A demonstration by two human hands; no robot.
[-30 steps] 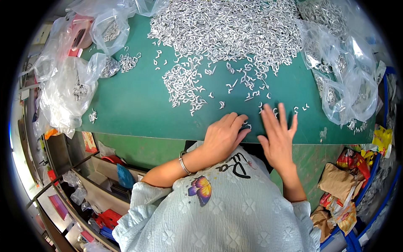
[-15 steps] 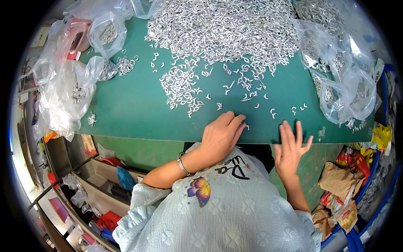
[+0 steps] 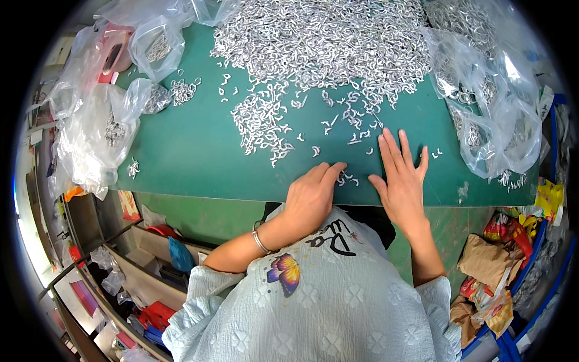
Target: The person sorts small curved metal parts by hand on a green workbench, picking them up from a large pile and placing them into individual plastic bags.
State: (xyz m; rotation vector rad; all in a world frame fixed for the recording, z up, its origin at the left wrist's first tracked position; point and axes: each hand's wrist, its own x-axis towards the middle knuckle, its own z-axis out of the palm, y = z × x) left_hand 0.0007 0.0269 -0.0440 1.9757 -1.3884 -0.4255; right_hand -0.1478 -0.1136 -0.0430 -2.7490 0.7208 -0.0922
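My left hand point(image 3: 310, 196) rests at the near edge of the green table, its fingers curled and pressed together; whatever they hold is hidden. Beside its fingertips lie a few small silver curved metal pieces point(image 3: 347, 179). To the right, my right hand point(image 3: 401, 184) lies palm down on the table with fingers stretched and spread, covering part of the surface. Ahead of the hands are loose silver pieces point(image 3: 353, 114) and a small heap of them point(image 3: 259, 123). A far larger pile of similar metal pieces point(image 3: 325, 42) spreads across the back.
Clear plastic bags with metal pieces stand at the left point(image 3: 99, 139) and right point(image 3: 500, 120) of the green table point(image 3: 193, 151). A pink container point(image 3: 114, 51) sits at the far left. Below are open drawers point(image 3: 151, 265) at left and a brown paper bag point(image 3: 488, 259) at right.
My right hand has moved forward and slightly left, over the spot where a few curved pieces lay. My left hand has shifted slightly left, and more pieces show beside its fingertips.
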